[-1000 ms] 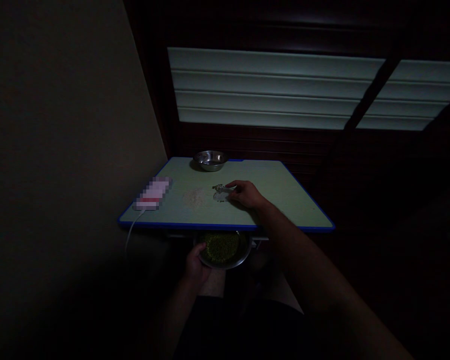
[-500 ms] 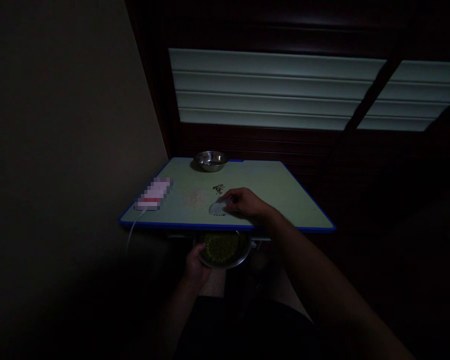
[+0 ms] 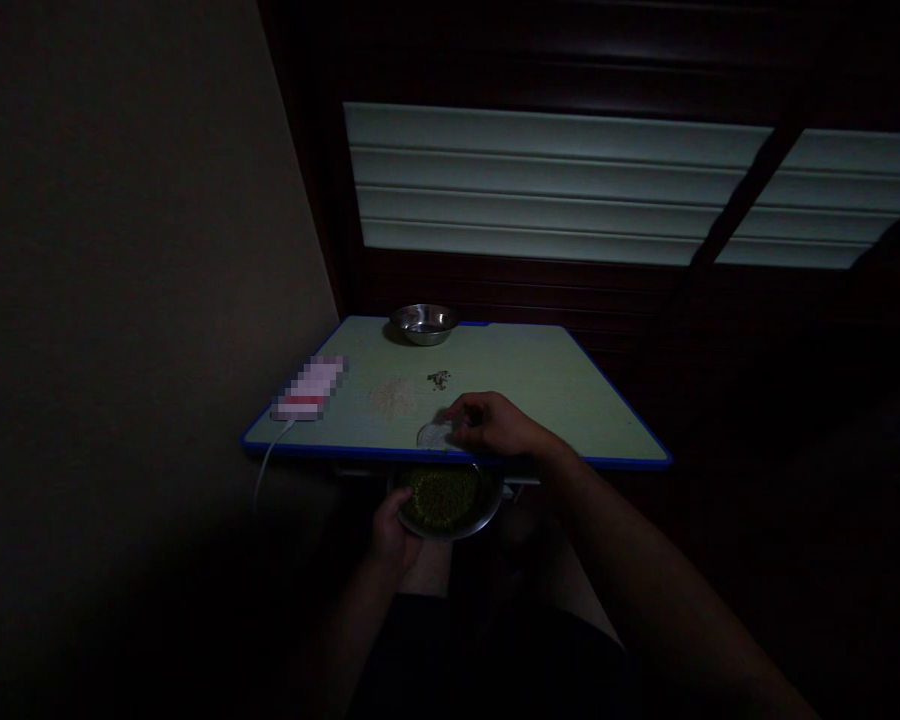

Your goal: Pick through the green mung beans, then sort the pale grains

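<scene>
At the tabletop's (image 3: 570,400) edge, my right hand (image 3: 487,424) pinches a translucent piece (image 3: 433,435); below, my left hand (image 3: 392,527) grips a metal bowl (image 3: 487,518) of green beans (image 3: 441,498), seemingly gathered; a pale heap (image 3: 392,397) and dark cluster (image 3: 439,379) seem left.

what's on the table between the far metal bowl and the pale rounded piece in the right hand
A small cluster of dark bits on the light green tabletop, as the head view shows.
</scene>
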The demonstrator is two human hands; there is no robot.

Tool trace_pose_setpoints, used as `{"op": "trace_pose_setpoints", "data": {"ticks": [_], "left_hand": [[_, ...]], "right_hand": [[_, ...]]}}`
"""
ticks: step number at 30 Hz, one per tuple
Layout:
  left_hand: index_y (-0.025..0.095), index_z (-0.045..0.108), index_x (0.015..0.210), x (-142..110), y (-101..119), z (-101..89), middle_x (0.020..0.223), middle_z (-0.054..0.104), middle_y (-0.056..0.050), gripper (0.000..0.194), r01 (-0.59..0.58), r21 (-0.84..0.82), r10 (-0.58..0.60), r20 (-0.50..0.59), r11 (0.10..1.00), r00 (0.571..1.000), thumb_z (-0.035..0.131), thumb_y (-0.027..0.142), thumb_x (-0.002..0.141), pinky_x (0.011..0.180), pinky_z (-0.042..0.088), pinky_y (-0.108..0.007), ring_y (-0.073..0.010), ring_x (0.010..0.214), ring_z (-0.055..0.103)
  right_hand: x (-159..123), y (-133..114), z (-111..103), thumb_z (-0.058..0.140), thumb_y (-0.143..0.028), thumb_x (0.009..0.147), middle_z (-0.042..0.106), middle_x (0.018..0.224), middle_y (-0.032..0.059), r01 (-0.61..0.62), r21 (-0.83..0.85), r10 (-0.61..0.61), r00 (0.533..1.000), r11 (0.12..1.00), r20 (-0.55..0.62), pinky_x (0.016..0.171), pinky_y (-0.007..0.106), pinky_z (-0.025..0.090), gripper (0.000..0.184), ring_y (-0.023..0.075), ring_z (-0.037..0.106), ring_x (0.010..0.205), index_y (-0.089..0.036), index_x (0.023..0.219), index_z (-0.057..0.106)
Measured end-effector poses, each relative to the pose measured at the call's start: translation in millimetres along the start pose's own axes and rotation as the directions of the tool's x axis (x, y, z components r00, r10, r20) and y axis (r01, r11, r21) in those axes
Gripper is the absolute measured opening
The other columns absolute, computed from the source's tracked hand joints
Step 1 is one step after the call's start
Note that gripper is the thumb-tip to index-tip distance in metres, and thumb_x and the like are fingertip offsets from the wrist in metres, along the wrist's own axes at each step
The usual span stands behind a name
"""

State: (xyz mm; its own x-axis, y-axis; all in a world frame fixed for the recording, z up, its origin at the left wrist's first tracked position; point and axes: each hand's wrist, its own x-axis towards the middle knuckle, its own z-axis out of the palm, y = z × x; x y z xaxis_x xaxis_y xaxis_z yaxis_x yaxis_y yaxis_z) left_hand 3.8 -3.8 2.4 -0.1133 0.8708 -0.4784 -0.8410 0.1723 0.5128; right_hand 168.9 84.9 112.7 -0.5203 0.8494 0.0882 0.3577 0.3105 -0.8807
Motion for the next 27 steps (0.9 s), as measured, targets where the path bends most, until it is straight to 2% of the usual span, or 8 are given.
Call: {"op": "trace_pose_setpoints", "data": {"ticks": [5, 9, 12, 15, 18, 20, 24, 27], "left_hand": [[0.012, 0.071, 0.081, -1.4, 0.4, 1.7, 0.080, 0.075, -0.010, 0.020, -0.007, 0.011, 0.006, 0.037, 1.000, 0.999, 0.056, 0.015, 0.069, 0.079, 0.056, -0.040, -0.0241, 0.075, 0.070], [0.012, 0.071, 0.079, -2.8, 0.6, 3.9, 0.077, 0.075, -0.010, 0.019, -0.006, 0.017, 0.006, 0.033, 1.000, 0.999, 0.055, 0.014, 0.069, 0.076, 0.056, -0.038, -0.0234, 0.072, 0.070], [0.010, 0.071, 0.078, -2.8, 0.2, 3.6, 0.079, 0.075, -0.012, 0.019, 0.001, 0.007, -0.002, 0.032, 1.000, 0.999, 0.055, 0.014, 0.070, 0.078, 0.056, -0.039, -0.0240, 0.073, 0.070], [0.010, 0.071, 0.080, -2.3, -0.4, 3.1, 0.079, 0.075, -0.012, 0.020, 0.003, -0.002, -0.003, 0.038, 1.000, 0.999, 0.055, 0.013, 0.070, 0.081, 0.055, -0.040, -0.0242, 0.074, 0.070], [0.012, 0.072, 0.081, -2.4, -0.9, 3.6, 0.079, 0.075, -0.010, 0.021, -0.017, -0.008, 0.018, 0.033, 1.000, 0.999, 0.055, 0.013, 0.069, 0.083, 0.054, -0.039, -0.0232, 0.075, 0.070], [0.013, 0.072, 0.081, -2.9, -1.1, 4.1, 0.080, 0.075, -0.009, 0.021, -0.026, -0.006, 0.026, 0.041, 1.000, 0.999, 0.055, 0.013, 0.068, 0.084, 0.054, -0.040, -0.0234, 0.076, 0.070], [0.013, 0.072, 0.081, -3.4, -1.2, 4.1, 0.082, 0.076, -0.010, 0.021, -0.029, 0.004, 0.029, 0.054, 1.000, 0.998, 0.056, 0.015, 0.068, 0.086, 0.054, -0.042, -0.0244, 0.078, 0.071], [0.012, 0.072, 0.081, -2.9, -1.0, 3.3, 0.081, 0.076, -0.011, 0.020, -0.016, 0.000, 0.016, 0.045, 1.000, 0.999, 0.056, 0.015, 0.068, 0.087, 0.053, -0.042, -0.0250, 0.079, 0.071]], "right_hand": [[-2.9, 1.9, 1.0, 0.068, -0.019, 0.067, 0.056, 0.066, -0.0040, 0.006, 0.066, -0.007, 1.000, 0.998, 0.011, 0.054, 0.020, 0.037, 0.031, 0.0081, 0.045, 0.057, -0.014, 0.098, 0.067], [-4.3, 4.2, 0.0, 0.068, -0.020, 0.068, 0.058, 0.071, -0.0022, 0.023, 0.089, -0.026, 0.999, 0.996, 0.033, 0.057, 0.021, 0.038, 0.030, 0.0088, 0.047, 0.060, -0.015, 0.098, 0.066], [-5.4, 4.3, -1.8, 0.069, -0.020, 0.066, 0.060, 0.074, -0.0017, 0.034, 0.104, -0.039, 0.998, 0.994, 0.053, 0.059, 0.022, 0.039, 0.031, 0.0086, 0.048, 0.062, -0.016, 0.097, 0.066], [-3.6, 3.4, -6.2, 0.070, -0.022, 0.065, 0.057, 0.068, -0.0039, 0.006, 0.116, -0.009, 1.000, 0.993, 0.026, 0.054, 0.021, 0.036, 0.031, 0.0077, 0.046, 0.056, -0.016, 0.095, 0.065], [6.2, 3.2, -15.9, 0.068, -0.022, 0.066, 0.055, 0.062, -0.0050, -0.032, 0.119, 0.042, 0.996, 0.992, -0.083, 0.048, 0.020, 0.033, 0.028, 0.0072, 0.043, 0.050, -0.016, 0.093, 0.064], [17.9, 4.3, -25.3, 0.068, -0.019, 0.065, 0.054, 0.058, -0.0049, -0.058, 0.100, 0.079, 0.972, 0.993, -0.220, 0.046, 0.020, 0.031, 0.027, 0.0075, 0.042, 0.047, -0.016, 0.091, 0.063], [45.7, 14.1, -41.7, 0.065, -0.013, 0.061, 0.057, 0.058, -0.0034, -0.135, 0.125, 0.177, 0.880, 0.983, -0.440, 0.048, 0.021, 0.035, 0.022, 0.0095, 0.046, 0.048, -0.017, 0.082, 0.059], [59.7, 30.3, -44.1, 0.063, -0.014, 0.061, 0.060, 0.066, -0.0013, -0.105, 0.082, 0.133, 0.804, 0.991, -0.579, 0.058, 0.023, 0.042, 0.013, 0.0102, 0.052, 0.058, -0.017, 0.072, 0.057]]}}
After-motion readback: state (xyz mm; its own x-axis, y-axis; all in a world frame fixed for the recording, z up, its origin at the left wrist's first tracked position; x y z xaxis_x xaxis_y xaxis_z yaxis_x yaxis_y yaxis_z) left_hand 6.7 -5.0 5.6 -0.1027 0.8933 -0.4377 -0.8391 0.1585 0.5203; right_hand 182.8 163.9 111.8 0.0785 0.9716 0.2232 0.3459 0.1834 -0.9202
